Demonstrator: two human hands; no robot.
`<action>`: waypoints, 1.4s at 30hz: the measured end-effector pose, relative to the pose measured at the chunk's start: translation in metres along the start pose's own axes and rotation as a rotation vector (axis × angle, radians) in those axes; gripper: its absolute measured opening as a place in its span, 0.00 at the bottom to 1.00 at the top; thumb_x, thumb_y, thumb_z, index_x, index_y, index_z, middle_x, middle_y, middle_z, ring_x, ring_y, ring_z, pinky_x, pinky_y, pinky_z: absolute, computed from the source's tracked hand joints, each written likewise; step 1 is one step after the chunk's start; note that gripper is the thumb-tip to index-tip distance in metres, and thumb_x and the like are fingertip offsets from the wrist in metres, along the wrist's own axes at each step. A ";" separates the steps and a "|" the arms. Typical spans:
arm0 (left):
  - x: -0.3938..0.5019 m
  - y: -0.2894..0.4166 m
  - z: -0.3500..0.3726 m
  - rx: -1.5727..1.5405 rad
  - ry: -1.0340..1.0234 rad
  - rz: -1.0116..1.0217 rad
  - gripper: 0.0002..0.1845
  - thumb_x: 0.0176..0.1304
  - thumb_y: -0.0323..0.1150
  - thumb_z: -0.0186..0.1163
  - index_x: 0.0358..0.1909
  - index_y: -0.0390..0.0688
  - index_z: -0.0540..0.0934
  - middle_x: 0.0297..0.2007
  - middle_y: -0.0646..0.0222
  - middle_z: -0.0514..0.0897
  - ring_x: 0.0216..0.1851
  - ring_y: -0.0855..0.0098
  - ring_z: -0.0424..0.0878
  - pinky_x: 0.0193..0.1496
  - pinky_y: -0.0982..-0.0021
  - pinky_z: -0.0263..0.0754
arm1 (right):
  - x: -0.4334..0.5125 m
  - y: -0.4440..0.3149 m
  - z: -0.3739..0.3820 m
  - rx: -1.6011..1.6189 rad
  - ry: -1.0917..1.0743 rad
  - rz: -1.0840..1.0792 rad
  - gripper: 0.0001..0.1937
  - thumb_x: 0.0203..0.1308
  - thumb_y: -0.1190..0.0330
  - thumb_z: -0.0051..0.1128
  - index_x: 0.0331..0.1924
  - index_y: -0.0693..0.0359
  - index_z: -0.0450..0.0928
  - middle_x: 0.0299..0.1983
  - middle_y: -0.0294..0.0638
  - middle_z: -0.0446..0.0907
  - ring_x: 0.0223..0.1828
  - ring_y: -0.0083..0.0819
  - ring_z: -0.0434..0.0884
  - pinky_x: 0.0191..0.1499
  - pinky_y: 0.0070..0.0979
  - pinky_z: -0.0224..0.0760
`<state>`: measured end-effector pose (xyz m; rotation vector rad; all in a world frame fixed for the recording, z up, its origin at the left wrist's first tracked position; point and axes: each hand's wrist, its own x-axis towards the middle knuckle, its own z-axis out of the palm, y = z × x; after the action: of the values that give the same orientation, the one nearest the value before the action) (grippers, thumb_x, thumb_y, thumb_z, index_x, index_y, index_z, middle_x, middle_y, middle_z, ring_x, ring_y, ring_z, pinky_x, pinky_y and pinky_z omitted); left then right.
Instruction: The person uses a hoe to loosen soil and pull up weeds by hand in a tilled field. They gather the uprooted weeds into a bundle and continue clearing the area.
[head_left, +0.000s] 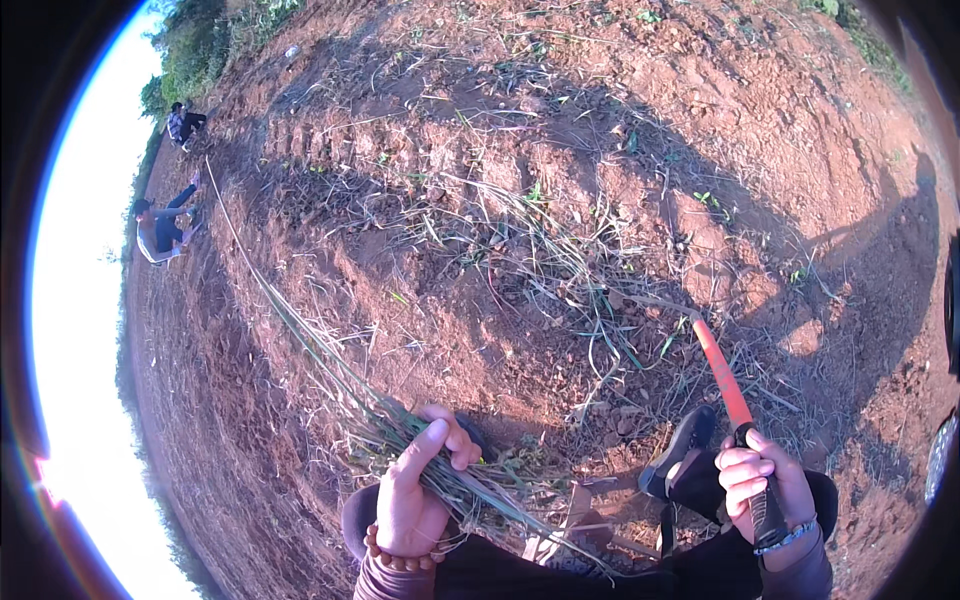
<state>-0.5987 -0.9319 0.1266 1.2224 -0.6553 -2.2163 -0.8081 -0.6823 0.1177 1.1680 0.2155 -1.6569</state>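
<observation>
My left hand (420, 480) is closed around a bundle of long dry and green grass stalks (375, 420). The stalks fan out to the upper left, and their other ends trail down across my lap. A beaded bracelet (401, 555) circles that wrist. In my right hand (769, 480) is the black grip of a sickle with an orange handle (724, 371). Its thin blade (656, 302) points left, low over loose cut grass (562, 259) on the soil; whether it touches cannot be told.
Reddish, ridged soil (465, 322) with scattered dry stems spreads around me. My shoe (679, 450) rests beside the grass litter. Two people (161, 229) are low to the ground at the far left. Green bushes (195, 56) stand beyond them. Shadows (877, 300) fall on the right.
</observation>
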 end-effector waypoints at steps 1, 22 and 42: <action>-0.002 -0.002 0.003 0.038 -0.015 0.006 0.09 0.63 0.28 0.57 0.43 0.38 0.72 0.28 0.68 0.73 0.29 0.73 0.69 0.41 0.70 0.67 | -0.008 0.000 -0.003 0.045 -0.067 0.021 0.12 0.67 0.70 0.48 0.44 0.72 0.66 0.29 0.33 0.66 0.25 0.14 0.70 0.27 0.14 0.71; 0.011 -0.006 0.014 0.405 -0.322 0.592 0.03 0.59 0.26 0.60 0.32 0.36 0.80 0.24 0.70 0.79 0.22 0.77 0.75 0.25 0.74 0.70 | 0.010 -0.063 -0.103 -0.704 -0.290 -0.032 0.06 0.66 0.71 0.49 0.31 0.58 0.67 0.20 0.24 0.66 0.19 0.11 0.67 0.20 0.11 0.62; 0.004 0.090 -0.048 -0.023 0.103 0.692 0.06 0.60 0.27 0.62 0.37 0.37 0.78 0.27 0.69 0.79 0.25 0.78 0.74 0.27 0.77 0.71 | 0.352 0.052 0.065 -1.695 -0.279 -0.776 0.13 0.62 0.61 0.59 0.41 0.62 0.73 0.17 0.36 0.74 0.13 0.26 0.74 0.13 0.28 0.67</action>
<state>-0.5400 -1.0091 0.1578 0.9048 -0.8514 -1.5702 -0.7945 -0.9708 -0.0995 -0.5139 1.6282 -1.4245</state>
